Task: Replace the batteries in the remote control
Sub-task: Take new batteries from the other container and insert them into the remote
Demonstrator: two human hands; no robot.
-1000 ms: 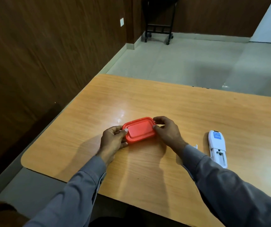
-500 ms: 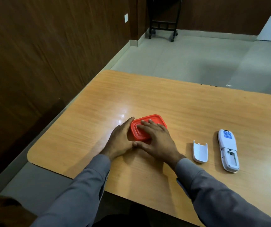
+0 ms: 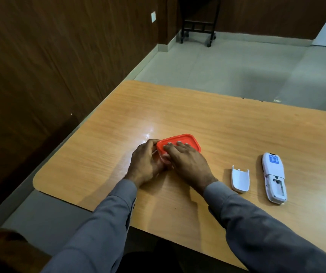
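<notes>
A small box with an orange lid sits on the wooden table at its middle. My right hand lies flat on top of the lid, fingers spread. Curled against the box's near left corner is my left hand, gripping it. The white remote control lies face down at the right, its battery bay open and empty. Its loose white battery cover rests between the remote and my right sleeve. No batteries show.
The table's rounded left corner and near edge are close to my body. A dark wood-panelled wall runs along the left. A black wheeled stand is on the tiled floor far behind.
My hands went from holding the box by its two ends to my right palm pressing flat on the lid and my left hand curling at its left corner. The camera tilted, bringing the battery cover into view.
</notes>
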